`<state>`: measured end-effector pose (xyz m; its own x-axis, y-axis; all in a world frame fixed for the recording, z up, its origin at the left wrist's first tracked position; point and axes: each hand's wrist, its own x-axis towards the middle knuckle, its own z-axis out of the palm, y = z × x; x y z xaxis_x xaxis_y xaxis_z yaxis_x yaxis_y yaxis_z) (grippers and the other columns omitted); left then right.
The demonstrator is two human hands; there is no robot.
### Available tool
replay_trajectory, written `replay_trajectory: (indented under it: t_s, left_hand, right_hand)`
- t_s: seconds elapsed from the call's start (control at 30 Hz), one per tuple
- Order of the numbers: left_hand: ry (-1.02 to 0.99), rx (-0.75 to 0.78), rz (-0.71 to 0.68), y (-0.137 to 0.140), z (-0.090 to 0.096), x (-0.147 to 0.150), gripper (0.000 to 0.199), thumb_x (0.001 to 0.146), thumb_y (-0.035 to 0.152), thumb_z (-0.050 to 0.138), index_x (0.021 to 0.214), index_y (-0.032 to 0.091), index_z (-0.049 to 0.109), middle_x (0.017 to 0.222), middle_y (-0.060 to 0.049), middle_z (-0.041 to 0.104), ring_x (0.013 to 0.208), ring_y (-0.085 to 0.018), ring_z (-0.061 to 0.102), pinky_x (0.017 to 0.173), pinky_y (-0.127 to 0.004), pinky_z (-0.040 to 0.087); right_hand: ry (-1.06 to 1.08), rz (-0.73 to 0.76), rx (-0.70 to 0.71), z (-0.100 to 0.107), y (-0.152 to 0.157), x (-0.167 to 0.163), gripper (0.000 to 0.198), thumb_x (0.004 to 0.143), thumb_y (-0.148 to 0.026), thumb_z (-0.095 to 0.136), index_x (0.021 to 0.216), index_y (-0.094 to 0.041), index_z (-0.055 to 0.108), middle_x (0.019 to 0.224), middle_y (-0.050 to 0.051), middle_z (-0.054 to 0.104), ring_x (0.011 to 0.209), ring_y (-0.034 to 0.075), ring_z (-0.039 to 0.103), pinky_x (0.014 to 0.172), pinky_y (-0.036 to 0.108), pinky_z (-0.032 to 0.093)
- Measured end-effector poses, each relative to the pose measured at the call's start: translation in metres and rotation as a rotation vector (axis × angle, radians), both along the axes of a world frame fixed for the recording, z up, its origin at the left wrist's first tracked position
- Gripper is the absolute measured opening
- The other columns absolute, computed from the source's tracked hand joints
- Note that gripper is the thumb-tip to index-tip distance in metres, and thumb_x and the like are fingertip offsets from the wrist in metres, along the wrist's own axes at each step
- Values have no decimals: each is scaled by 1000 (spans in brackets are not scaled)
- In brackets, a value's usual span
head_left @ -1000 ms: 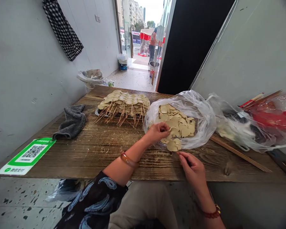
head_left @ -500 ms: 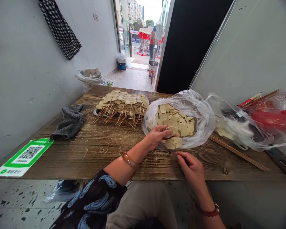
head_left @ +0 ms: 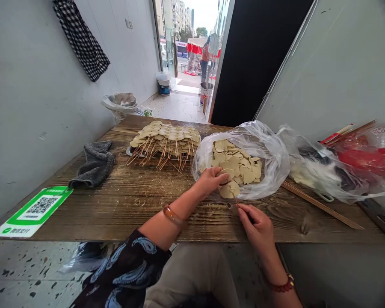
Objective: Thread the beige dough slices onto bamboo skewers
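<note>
My right hand (head_left: 256,222) pinches the lower end of a thin wooden skewer (head_left: 236,200). A pale, round, flat slice (head_left: 229,190) is threaded on that skewer, at the near rim of the clear plastic bag (head_left: 277,156). My left hand (head_left: 212,179) is closed at the bag's near left side, its thumb and fingers on another pale slice (head_left: 228,173); whether the skewer passes through this one I cannot tell. Many loose slices (head_left: 247,171) of the same kind lie in the open bag. What food they are is not clear.
Filled skewers (head_left: 167,137) are stacked on a metal tray (head_left: 128,150) behind my left hand. Bare skewers (head_left: 324,206) lie at the right. A grey cloth (head_left: 94,164) and a green QR-code card (head_left: 35,209) are on the left of the wooden table (head_left: 122,214). Plastic bags (head_left: 333,171) crowd the right edge.
The threaded slice has tilted and shifted slightly left and up with the skewer. My left hand has turned over a little, its fingers now farther over the loose slices. My right hand has barely moved.
</note>
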<state>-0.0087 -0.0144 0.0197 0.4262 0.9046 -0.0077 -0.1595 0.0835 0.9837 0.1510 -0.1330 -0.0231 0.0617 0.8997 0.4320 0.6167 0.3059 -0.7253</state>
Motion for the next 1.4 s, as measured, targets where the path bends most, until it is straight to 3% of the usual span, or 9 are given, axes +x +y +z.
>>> replay_trajectory:
  t_s: [0.13,0.3,0.97,1.1,1.17,1.23,1.3,1.4]
  left_hand:
    - [-128,-150,-86,-2,-1,0,38,60,44,75,77,11,64,70,-3,63,58,-8,53,53,-18,39]
    - [-128,-199,-107,-2,-2,1,40,56,43,78,77,12,64,69,-2,62,56,-7,52,50,-17,38]
    - [-91,-120,-189,-8,-10,14,38,59,45,75,67,12,58,57,3,53,50,-5,43,47,-18,29]
    - [-78,-101,-234,-10,-5,13,39,62,44,73,77,11,62,63,0,57,53,-6,48,49,-18,33]
    - [-61,-73,-190,-6,-3,10,41,65,43,72,90,11,63,70,-2,62,57,-8,53,53,-19,39]
    - [-37,-11,-56,2,-3,5,41,71,41,67,100,13,61,78,-4,65,62,-11,59,60,-22,45]
    - [24,99,103,13,-6,-1,31,78,37,60,98,14,61,82,-6,66,67,-13,61,66,-25,47]
    - [318,391,285,27,-14,-7,14,77,23,58,86,16,65,79,-5,66,74,-15,60,72,-26,46]
  right_hand:
    - [1,-7,8,-2,0,0,22,88,-30,51,92,-22,72,86,6,73,79,20,67,71,31,52]
    - [-5,-20,26,-2,0,0,23,88,-30,51,90,-21,72,85,6,73,77,19,67,69,31,53]
    - [-6,-106,32,-3,-1,0,24,88,-32,50,85,-20,71,81,6,72,75,20,66,70,31,50]
    - [20,-124,27,-2,-3,-1,23,88,-32,52,87,-20,71,81,5,71,74,19,64,69,30,49]
    - [65,-166,14,-2,-4,-1,24,87,-34,53,88,-19,71,81,6,71,73,19,64,67,29,48]
    - [140,-229,4,-4,-5,0,27,87,-36,53,91,-17,71,80,6,70,70,18,63,64,29,48]
    - [222,-280,3,-7,-5,1,31,87,-39,52,95,-16,70,78,6,70,66,17,62,60,27,48]
    - [296,-305,2,-10,-5,2,35,86,-42,52,98,-15,70,74,5,69,61,16,60,56,26,47]
